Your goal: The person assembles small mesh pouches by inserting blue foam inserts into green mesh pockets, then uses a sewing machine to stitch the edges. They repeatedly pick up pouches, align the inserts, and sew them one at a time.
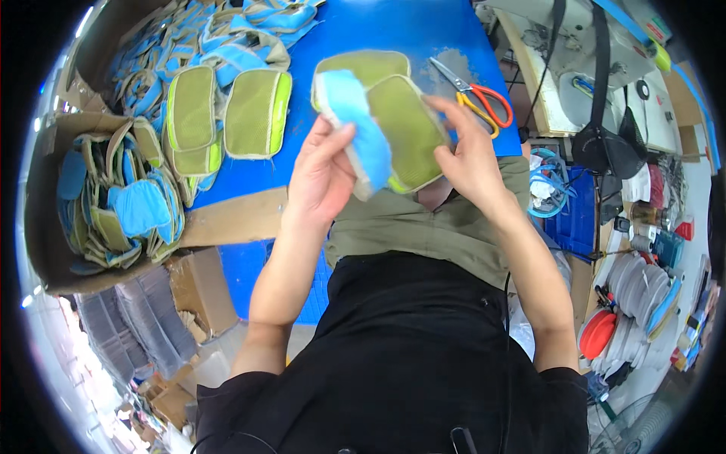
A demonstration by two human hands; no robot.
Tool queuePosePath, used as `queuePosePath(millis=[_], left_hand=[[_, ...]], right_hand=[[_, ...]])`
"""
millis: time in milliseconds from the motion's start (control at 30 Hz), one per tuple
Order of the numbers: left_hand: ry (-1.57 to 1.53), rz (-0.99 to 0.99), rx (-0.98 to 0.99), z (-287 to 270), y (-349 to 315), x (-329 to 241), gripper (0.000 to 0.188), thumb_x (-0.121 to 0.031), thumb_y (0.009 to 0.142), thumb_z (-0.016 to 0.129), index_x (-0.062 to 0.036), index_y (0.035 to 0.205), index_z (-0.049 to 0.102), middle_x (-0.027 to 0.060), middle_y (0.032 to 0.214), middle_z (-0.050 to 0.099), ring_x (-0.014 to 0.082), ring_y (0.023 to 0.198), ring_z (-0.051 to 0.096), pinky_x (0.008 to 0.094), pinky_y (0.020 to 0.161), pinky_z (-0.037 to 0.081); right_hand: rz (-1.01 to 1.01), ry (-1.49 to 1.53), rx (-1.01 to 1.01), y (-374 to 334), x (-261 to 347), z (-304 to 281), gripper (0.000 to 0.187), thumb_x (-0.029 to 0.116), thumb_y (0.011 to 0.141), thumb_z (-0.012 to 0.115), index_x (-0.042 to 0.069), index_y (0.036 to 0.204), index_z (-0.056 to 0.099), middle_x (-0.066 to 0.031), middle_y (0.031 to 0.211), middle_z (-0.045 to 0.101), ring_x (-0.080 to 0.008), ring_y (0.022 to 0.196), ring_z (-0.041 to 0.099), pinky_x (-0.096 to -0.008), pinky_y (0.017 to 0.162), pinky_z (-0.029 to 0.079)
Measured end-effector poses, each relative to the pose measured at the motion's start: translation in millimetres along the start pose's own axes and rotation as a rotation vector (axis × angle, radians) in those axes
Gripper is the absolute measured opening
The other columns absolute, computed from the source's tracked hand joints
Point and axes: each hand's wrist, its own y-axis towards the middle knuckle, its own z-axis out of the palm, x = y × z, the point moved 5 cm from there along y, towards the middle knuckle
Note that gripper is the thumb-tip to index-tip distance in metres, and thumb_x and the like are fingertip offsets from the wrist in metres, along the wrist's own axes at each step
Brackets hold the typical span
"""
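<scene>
Green mesh pad is held at the near edge of the blue surface, grasped along its right side by the right hand, the left hand pinching a blue padded piece.

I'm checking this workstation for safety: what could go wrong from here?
The scissors lie near the right hand and the edge of the blue table, so a sweep might nick a finger or knock them off. The green pad at that hand and the blue piece in the left hand could drop if a grip loosens. Pads heaped in the carton might spill.
</scene>
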Motion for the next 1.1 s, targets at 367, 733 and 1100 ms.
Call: queuePosePath(millis=[367,733,1100], left_hand=[[0.316,0.306,-0.196,-1,-18,29,0.044,0.003,0.097,0.06,-0.0006,0.139,0.046,0.0192,0.137,0.058,0.0263,0.124,0.059,0.0397,0.105,0.049],[1.694,0.072,0.745,67,40,-27,0.038,-0.024,0.089,0.078,-0.0063,0.12,0.065,0.0147,0.11,0.069,0.0342,0.113,0.064,0.0412,0.097,0.051],[0.489,0.768,0.229,125,192,-35,0.034,-0.001,0.081,0.084,-0.002,0.107,0.062,0.0158,0.132,0.059,0.0203,0.119,0.06,0.0389,0.105,0.052]], right_hand=[[0.312,0.762,0.26,-37,4,51,0.022,0.012,0.096,0.071,-0.003,0.112,0.07,-0.0045,0.096,0.073,-0.0084,0.088,0.064,-0.029,0.08,0.052],[0.162,0.284,0.327,-11,12,19,0.024,0.026,0.09,0.074,0.002,0.093,0.072,-0.0164,0.071,0.063,-0.0255,0.06,0.062,-0.0386,0.058,0.046],[0.053,-0.185,0.112,29,-47,68,0.023,0.023,0.086,0.072,0.005,0.1,0.071,-0.0168,0.096,0.072,-0.0385,0.09,0.068,-0.0487,0.076,0.053]])
